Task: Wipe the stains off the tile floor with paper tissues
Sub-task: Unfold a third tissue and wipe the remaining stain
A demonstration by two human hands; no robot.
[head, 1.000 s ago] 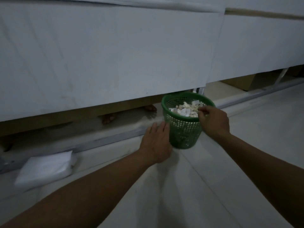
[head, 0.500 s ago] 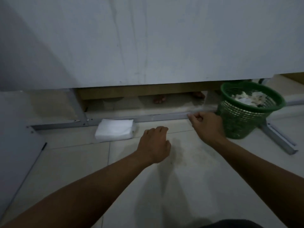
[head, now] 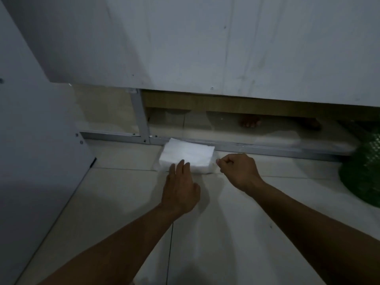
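Left hand (head: 181, 189) flat, fingertips on tissue pack (head: 187, 158) mid-frame; right hand (head: 239, 170) curled empty just right.

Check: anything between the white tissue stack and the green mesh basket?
Head view: only the right hand, beside the white tissue stack; then bare tile to the green mesh basket.

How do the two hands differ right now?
The left hand has straight fingers, their tips over the near edge of the tissue pack; the right hand is curled into a loose fist just right of the pack. Whether the right hand pinches anything cannot be told. Both are low over the tile floor.
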